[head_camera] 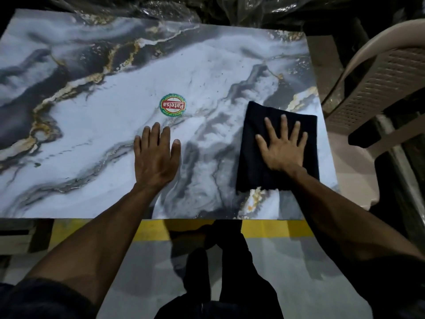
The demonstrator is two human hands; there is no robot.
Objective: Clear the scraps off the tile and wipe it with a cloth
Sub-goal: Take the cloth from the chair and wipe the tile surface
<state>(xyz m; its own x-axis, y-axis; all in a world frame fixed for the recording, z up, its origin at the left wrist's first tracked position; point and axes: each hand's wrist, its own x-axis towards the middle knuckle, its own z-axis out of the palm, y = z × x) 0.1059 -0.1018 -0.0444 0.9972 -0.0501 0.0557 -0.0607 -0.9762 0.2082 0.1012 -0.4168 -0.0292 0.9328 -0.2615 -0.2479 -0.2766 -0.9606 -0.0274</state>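
Two hands are flat on the tile [96,125], and I judge the task to be in its wiping stage. My right hand [281,148] presses down with fingers straight and spread on the folded dark cloth [255,157], which lies on the tile close to its right edge, towards the near right corner. My left hand [156,155] rests palm-down with fingers straight and together on the bare tile near the middle of the near edge, holding nothing; I take it to be steadying the tile. The hands are well apart. No large scraps are visible anywhere on the surface, so the clearing step appears done. What remains visible is a scatter of fine dark specks [202,85] across the pale area beyond the round brand sticker [173,105] at the centre; whether these are dust or part of the printed marble pattern, I cannot tell. Most of the surface, from the centre to the left edge and far corners, lies outside the cloth's present position, so I judge the wipe to have ground left to cover.
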